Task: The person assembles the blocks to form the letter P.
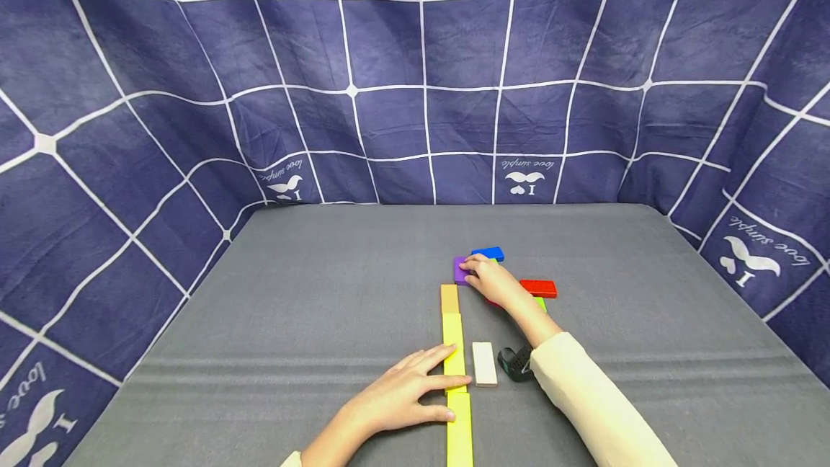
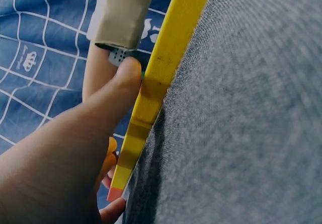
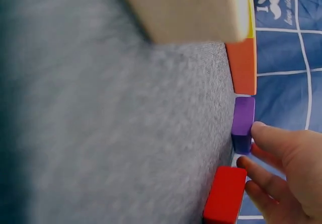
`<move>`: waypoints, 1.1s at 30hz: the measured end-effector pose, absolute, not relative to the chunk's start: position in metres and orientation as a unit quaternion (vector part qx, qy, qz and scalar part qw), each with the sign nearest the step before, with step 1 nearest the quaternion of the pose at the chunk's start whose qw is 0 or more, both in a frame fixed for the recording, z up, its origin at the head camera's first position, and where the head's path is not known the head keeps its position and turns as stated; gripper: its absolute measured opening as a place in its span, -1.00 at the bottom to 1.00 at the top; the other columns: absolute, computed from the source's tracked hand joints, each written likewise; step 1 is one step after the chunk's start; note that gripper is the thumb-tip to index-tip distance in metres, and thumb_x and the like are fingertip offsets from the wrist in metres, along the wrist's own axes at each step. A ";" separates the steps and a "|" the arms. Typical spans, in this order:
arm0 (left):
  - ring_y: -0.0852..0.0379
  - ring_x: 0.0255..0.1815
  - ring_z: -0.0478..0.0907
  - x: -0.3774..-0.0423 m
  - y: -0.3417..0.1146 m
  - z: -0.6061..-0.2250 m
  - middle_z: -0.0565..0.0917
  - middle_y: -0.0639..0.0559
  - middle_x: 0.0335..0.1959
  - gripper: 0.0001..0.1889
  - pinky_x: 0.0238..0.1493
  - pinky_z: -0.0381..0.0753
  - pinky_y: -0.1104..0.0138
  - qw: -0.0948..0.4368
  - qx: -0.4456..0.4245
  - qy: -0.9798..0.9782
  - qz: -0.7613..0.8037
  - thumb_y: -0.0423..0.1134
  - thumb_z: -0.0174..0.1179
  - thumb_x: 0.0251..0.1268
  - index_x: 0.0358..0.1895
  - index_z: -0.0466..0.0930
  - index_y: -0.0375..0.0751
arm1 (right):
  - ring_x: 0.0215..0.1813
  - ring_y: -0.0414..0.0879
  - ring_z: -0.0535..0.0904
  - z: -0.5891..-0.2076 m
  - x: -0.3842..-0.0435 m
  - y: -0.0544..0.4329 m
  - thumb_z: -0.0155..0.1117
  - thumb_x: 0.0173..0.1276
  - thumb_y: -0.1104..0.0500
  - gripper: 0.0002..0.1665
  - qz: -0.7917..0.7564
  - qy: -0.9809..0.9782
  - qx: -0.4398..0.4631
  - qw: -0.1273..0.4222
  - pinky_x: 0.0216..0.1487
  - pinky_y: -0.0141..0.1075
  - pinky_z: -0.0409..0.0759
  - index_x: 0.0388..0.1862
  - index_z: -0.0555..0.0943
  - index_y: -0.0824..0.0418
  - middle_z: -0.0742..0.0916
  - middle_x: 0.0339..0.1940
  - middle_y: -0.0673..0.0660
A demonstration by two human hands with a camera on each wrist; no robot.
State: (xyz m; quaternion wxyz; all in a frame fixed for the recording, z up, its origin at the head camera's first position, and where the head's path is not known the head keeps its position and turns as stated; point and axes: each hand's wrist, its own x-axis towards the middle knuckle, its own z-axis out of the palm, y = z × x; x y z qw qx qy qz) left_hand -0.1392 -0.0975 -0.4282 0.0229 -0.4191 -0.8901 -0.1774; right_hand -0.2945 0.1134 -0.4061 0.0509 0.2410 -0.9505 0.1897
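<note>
My left hand (image 1: 402, 391) lies with spread fingers against a row of yellow blocks (image 1: 460, 438), fingertips on their tops and left side. At the far end of that row an orange block (image 1: 449, 299) stands in line. Just beyond it, my right hand (image 1: 491, 281) pinches a purple block (image 3: 243, 118) by its edge, with the thumb on the block and the other fingers partly hidden. The purple block rests on the grey cloth, a little apart from the orange one.
A blue block (image 1: 489, 254) lies past the right hand. Beside that wrist are a red block (image 1: 540, 288) and a partly covered green block (image 1: 540, 304). A whitish block (image 1: 484, 366) sits right of the yellow row, near a black device (image 1: 515, 365) at the right sleeve. Blue curtains (image 1: 389, 121) enclose the table.
</note>
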 end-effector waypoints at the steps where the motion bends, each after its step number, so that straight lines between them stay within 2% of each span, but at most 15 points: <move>1: 0.07 0.39 0.18 -0.139 -0.098 -0.428 0.18 0.06 0.40 -0.48 0.29 0.28 0.11 0.018 -0.421 -0.890 -0.175 0.27 0.00 0.14 0.22 0.31 0.42 | 0.13 0.13 0.51 -0.406 -0.296 0.112 0.16 0.26 0.25 -0.65 0.191 -0.949 0.246 0.054 0.16 -0.04 0.45 0.02 0.56 0.33 0.58 0.06 0.25; 8: 0.19 0.43 0.07 -0.138 -0.099 -0.429 0.15 0.09 0.42 -0.35 0.33 0.21 0.08 0.013 -0.437 -0.886 -0.156 0.35 0.08 -0.01 0.25 0.26 0.44 | 0.02 0.09 0.58 -0.409 -0.299 0.105 0.11 0.30 0.22 -0.71 0.175 -0.934 0.297 0.097 0.09 -0.07 0.50 -0.05 0.63 0.25 0.63 -0.05 0.20; 20: 0.22 0.44 0.05 -0.138 -0.099 -0.429 0.12 0.12 0.43 -0.34 0.34 0.18 0.05 -0.001 -0.435 -0.886 -0.163 0.37 0.05 -0.02 0.25 0.25 0.44 | 0.06 0.08 0.57 -0.414 -0.299 0.106 0.19 0.22 0.27 -0.71 0.192 -0.928 0.306 0.093 0.12 -0.06 0.48 -0.07 0.63 0.22 0.63 -0.01 0.17; 22: 0.22 0.44 0.05 -0.138 -0.098 -0.429 0.13 0.12 0.42 -0.34 0.34 0.18 0.05 0.000 -0.435 -0.886 -0.162 0.37 0.05 -0.02 0.25 0.25 0.44 | 0.05 0.05 0.57 -0.422 -0.306 0.110 0.14 0.29 0.19 -0.73 0.195 -0.921 0.320 0.106 0.11 -0.09 0.49 -0.06 0.64 0.16 0.63 0.00 0.13; 27: 0.24 0.44 0.06 -0.139 -0.097 -0.429 0.14 0.13 0.42 -0.36 0.34 0.18 0.05 -0.003 -0.433 -0.886 -0.165 0.35 0.07 -0.01 0.24 0.28 0.42 | 0.05 0.06 0.57 -0.422 -0.307 0.111 0.12 0.30 0.20 -0.73 0.201 -0.920 0.319 0.107 0.11 -0.07 0.49 -0.06 0.64 0.17 0.63 -0.01 0.13; 28: 0.24 0.43 0.06 -0.139 -0.097 -0.429 0.15 0.14 0.42 -0.36 0.34 0.18 0.05 -0.005 -0.432 -0.887 -0.165 0.35 0.07 0.00 0.24 0.28 0.41 | 0.06 0.10 0.56 -0.415 -0.302 0.109 0.16 0.25 0.27 -0.73 0.198 -0.925 0.310 0.094 0.12 -0.03 0.48 -0.07 0.64 0.23 0.63 -0.01 0.17; 33: 0.24 0.43 0.07 -0.139 -0.097 -0.428 0.16 0.15 0.41 -0.37 0.34 0.18 0.04 -0.008 -0.431 -0.888 -0.163 0.34 0.07 0.01 0.24 0.28 0.41 | 0.11 0.06 0.54 -0.411 -0.299 0.108 0.14 0.28 0.19 -0.70 0.196 -0.933 0.296 0.066 0.16 -0.06 0.45 -0.03 0.62 0.21 0.62 0.04 0.15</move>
